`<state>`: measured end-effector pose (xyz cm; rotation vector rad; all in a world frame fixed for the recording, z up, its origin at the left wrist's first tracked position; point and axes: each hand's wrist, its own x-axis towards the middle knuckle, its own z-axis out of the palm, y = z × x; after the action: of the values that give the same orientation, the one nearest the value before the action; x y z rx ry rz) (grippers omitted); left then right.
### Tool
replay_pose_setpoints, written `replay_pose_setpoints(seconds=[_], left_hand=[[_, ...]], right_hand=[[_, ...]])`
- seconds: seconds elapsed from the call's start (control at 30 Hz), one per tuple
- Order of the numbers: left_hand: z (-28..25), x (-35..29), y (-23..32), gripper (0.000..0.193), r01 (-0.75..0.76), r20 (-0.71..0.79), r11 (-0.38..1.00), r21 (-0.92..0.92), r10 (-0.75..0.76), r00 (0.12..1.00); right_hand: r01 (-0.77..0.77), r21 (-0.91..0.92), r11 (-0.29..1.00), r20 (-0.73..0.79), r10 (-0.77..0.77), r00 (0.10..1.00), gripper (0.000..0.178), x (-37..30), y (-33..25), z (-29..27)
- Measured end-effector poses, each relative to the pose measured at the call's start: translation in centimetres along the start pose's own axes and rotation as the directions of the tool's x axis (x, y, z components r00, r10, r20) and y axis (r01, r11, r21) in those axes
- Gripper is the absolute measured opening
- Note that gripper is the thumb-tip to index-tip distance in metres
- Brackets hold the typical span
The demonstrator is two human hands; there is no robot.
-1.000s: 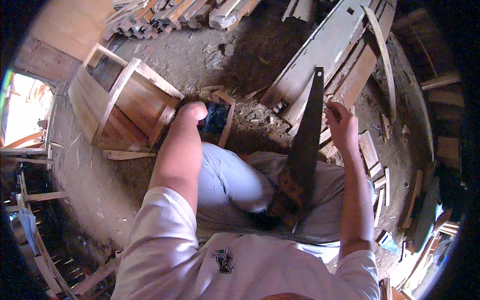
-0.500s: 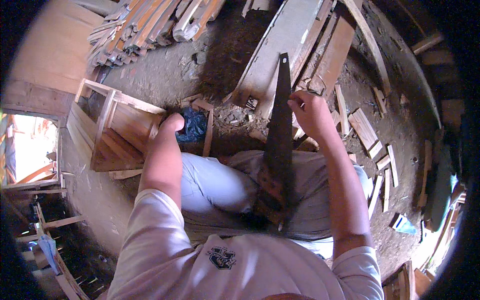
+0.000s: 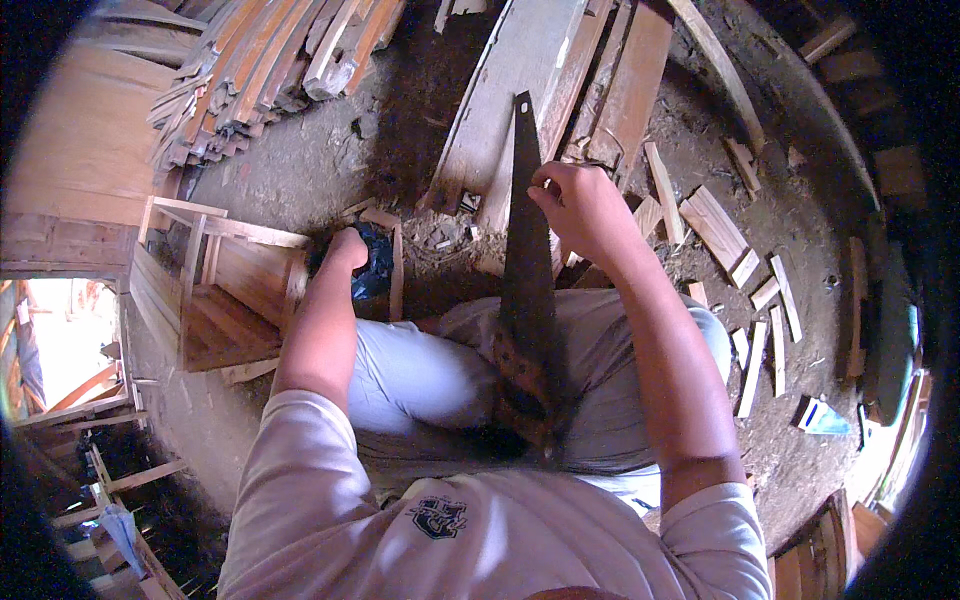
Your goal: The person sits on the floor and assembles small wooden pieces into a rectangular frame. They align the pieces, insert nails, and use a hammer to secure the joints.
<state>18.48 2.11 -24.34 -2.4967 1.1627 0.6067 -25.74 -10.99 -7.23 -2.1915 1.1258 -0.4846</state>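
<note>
A handsaw [image 3: 527, 240] stands with its wooden handle down in my lap and its dark blade pointing away from me. Beside the blade's right edge is my right hand [image 3: 578, 198], its fingers curled and thumb pressed in. A small dark thing shows at its knuckles, too unclear to name. To the left, my left hand [image 3: 347, 248] reaches down at the near side of a dark blue plastic bag [image 3: 373, 272]. Its fingers are hidden behind the hand, so whether it grips the bag does not show.
A wooden frame box [image 3: 235, 290] stands left of the bag. Long boards [image 3: 500, 90] lie ahead, with stacked timber strips [image 3: 255, 65] at the far left. Offcuts [image 3: 715, 228] litter the dirt floor on the right, near a blue-and-white packet [image 3: 824, 418].
The whole view has shifted a little. My left hand has moved slightly farther over the plastic bag. My right hand has turned slightly but stays beside the saw blade.
</note>
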Motion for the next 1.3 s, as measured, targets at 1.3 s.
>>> replay_pose_setpoints(seconds=[1.3], left_hand=[[-7.2,-4.7,-7.2,0.024,-0.029,0.067,0.559,-0.829,0.15,0.986]], right_hand=[[-0.011,-0.034,0.999,0.157,0.016,0.987,0.026,0.0,0.1,0.5]])
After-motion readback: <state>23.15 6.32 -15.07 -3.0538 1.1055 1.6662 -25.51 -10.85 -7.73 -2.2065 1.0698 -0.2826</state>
